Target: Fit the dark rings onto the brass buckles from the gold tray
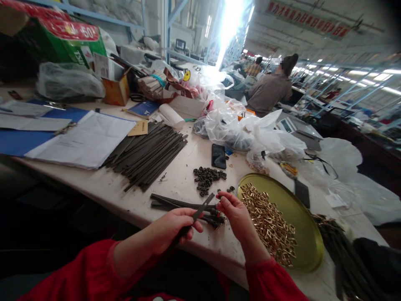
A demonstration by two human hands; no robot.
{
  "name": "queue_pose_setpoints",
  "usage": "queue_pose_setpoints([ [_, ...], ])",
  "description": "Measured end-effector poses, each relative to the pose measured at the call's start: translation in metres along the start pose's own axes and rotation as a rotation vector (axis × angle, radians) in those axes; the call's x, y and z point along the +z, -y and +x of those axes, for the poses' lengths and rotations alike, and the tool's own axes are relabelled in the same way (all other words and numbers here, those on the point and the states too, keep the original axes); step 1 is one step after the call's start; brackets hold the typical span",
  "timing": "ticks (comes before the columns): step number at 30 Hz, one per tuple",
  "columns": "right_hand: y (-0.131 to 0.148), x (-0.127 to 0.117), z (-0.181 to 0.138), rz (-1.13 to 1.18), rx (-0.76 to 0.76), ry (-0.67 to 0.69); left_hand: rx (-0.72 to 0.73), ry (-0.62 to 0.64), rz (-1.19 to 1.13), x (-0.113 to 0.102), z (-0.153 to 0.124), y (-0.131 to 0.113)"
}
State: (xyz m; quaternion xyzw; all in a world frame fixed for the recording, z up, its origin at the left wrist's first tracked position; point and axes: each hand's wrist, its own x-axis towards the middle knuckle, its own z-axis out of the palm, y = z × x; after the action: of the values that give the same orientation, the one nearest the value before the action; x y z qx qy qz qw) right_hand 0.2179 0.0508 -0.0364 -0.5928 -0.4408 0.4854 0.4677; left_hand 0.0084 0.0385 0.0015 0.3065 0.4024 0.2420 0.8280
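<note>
My left hand [177, 223] is closed around a dark strap [204, 206], whose free end points up and to the right. Close to that tip, my right hand [234, 211] has thumb and fingers pinched together; whatever they hold is too small to make out. Beneath the strap lie several more dark straps [167, 201], with hardware at their right ends. Just beyond my hands is a heap of small black loops [205, 179]. A gold round tray [315, 246] to the right of my right hand carries a mound of gold-coloured metal buckles [272, 225].
A wide pile of dark straps [153, 156] lies at the left, beside papers [84, 140]. A phone [218, 156] rests behind the loops. Plastic bags [247, 129] crowd the back. More straps [341, 255] lie right of the tray. Another person [269, 92] is farther off.
</note>
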Motion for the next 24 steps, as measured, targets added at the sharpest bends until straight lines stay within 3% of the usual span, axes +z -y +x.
queue_pose_setpoints([
  [4,-0.006,0.011,-0.018,0.165,0.097,-0.026,-0.023,0.043,-0.047,-0.001,0.002,0.001],
  [10,-0.002,0.015,-0.019,0.394,0.162,-0.109,-0.076,0.086,-0.061,-0.001,0.01,0.006],
  [13,-0.002,0.015,-0.017,0.431,0.163,-0.121,-0.053,0.05,0.082,0.001,0.014,0.003],
  [18,0.0,0.016,-0.025,0.55,0.197,-0.042,0.158,0.016,0.471,0.0,0.017,-0.008],
  [24,0.001,0.017,-0.041,0.438,0.119,-0.004,0.167,0.01,0.755,0.003,0.007,-0.008],
])
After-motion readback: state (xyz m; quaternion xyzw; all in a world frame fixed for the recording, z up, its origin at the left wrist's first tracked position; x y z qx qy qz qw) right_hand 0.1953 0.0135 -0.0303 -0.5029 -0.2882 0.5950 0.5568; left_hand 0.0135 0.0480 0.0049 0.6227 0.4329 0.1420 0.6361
